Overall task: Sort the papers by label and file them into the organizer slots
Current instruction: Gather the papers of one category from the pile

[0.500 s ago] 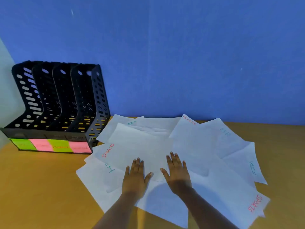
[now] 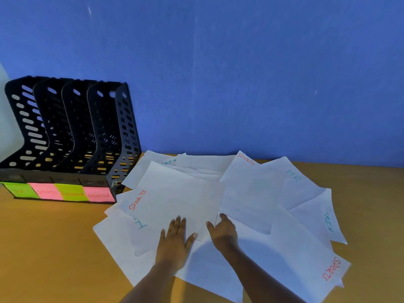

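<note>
Organizer (image 2: 65, 138) blocks far left, backed against wall (image 2: 240, 73); slots open at top and front. Papers (image 2: 251, 193) cover counter from centre to right, nearly reaching wall. Bare counter (image 2: 43, 248) left of papers, before organizer; bare strip far right. Left hand (image 2: 175, 243) and right hand (image 2: 223, 232) occupy near middle.

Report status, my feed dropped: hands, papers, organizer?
Left hand flat on top SPORTS sheet. Right hand pinching its near edge. Organizer shows no papers yet. Other papers overlap underneath.

Left hand (image 2: 173, 244), right hand (image 2: 224, 232) on scattered papers (image 2: 175, 193)
</note>
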Available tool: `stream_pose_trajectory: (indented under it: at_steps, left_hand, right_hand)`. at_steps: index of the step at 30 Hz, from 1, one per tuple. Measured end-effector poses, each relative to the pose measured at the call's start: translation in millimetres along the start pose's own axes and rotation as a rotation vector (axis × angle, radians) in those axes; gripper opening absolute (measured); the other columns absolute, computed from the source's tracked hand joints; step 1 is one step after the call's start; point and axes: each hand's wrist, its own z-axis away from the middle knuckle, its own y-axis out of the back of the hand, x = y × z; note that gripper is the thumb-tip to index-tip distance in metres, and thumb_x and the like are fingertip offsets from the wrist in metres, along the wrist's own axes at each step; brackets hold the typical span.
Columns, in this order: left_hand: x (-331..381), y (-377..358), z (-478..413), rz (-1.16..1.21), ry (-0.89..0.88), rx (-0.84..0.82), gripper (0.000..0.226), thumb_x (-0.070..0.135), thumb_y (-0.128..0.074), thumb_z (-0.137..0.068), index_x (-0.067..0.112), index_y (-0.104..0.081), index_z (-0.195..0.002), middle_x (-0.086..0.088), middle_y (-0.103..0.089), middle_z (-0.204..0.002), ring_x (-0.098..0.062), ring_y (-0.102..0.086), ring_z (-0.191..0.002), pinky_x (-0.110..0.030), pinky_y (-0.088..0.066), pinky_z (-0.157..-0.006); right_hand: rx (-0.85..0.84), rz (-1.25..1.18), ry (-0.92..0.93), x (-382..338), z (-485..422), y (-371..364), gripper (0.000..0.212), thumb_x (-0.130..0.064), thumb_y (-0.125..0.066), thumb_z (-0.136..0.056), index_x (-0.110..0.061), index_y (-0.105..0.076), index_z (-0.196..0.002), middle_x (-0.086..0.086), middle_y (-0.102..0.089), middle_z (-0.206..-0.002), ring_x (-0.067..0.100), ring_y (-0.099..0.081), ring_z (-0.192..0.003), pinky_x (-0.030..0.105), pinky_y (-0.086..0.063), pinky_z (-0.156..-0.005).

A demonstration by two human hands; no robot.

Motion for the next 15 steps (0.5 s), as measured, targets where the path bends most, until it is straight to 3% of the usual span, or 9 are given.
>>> stream_pose_trajectory:
  at_steps: [2,4,6,9,12,15]
  left_hand:
    - [0.4,1.3,1.7,0.009,0.006,-0.011,0.138,0.080,0.042,-0.033,0.020,0.002,-0.150,0.001,0.004,-0.160,-0.015,0.003,-0.148,-0.036,-0.001,-0.119]
    - [1.1,3.5,3.9,0.038,0.007,-0.034,0.111,0.081,0.023,-0.061,0.019,0.003,-0.150,0.000,0.004,-0.160,-0.016,0.002,-0.148,-0.036,-0.002,-0.120]
    - [2.2,6.3,4.4,0.046,0.007,-0.044,0.074,0.061,-0.011,-0.091,0.018,0.003,-0.150,-0.001,0.004,-0.160,-0.016,0.001,-0.148,-0.036,-0.003,-0.120]
    - [1.5,8.8,2.7,0.095,-0.001,-0.048,0.068,0.048,-0.026,-0.097,0.017,0.003,-0.150,-0.002,0.005,-0.160,-0.017,0.001,-0.148,-0.036,-0.006,-0.119]
    - [0.3,10.8,-1.3,0.166,-0.028,-0.044,0.073,0.050,-0.032,-0.095,0.015,0.001,-0.150,-0.004,0.004,-0.160,-0.018,0.000,-0.148,-0.035,-0.012,-0.120]
    - [1.6,15.2,-0.8,0.366,0.016,0.010,0.072,0.040,-0.044,-0.095,0.010,-0.008,-0.149,-0.007,-0.001,-0.159,-0.020,-0.003,-0.148,-0.030,-0.014,-0.118]
  right_hand:
    - [-0.034,-0.070,-0.076,-1.7,-0.2,-0.7,0.055,-0.034,-0.055,-0.089,-0.006,-0.041,-0.135,0.014,-0.058,-0.130,0.029,-0.054,-0.121,0.031,-0.043,-0.098]
    - [-0.053,-0.162,-0.124,-0.1,-1.3,-2.5,0.047,-0.027,-0.059,-0.087,-0.005,-0.048,-0.127,0.017,-0.065,-0.118,0.031,-0.063,-0.105,0.034,-0.050,-0.092]
    - [-0.068,-0.266,-0.141,0.3,0.4,-1.3,0.033,-0.019,-0.061,-0.084,-0.003,-0.056,-0.113,0.018,-0.070,-0.095,0.027,-0.066,-0.073,0.035,-0.057,-0.073]
    - [-0.111,-0.310,-0.135,-1.5,2.4,2.5,0.007,-0.012,-0.058,-0.085,-0.009,-0.057,-0.091,0.014,-0.069,-0.077,0.012,-0.057,-0.049,0.019,-0.048,-0.046]
    - [-0.088,-0.359,-0.103,-2.3,4.3,3.5,0.002,-0.009,-0.057,-0.085,-0.008,-0.057,-0.084,-0.003,-0.061,-0.047,0.005,-0.054,-0.038,0.016,-0.049,-0.048]
    - [-0.072,-0.405,-0.091,-2.0,7.8,3.6,0.002,-0.007,-0.057,-0.085,-0.005,-0.057,-0.085,0.001,-0.059,-0.051,0.005,-0.055,-0.039,0.027,-0.055,-0.067]
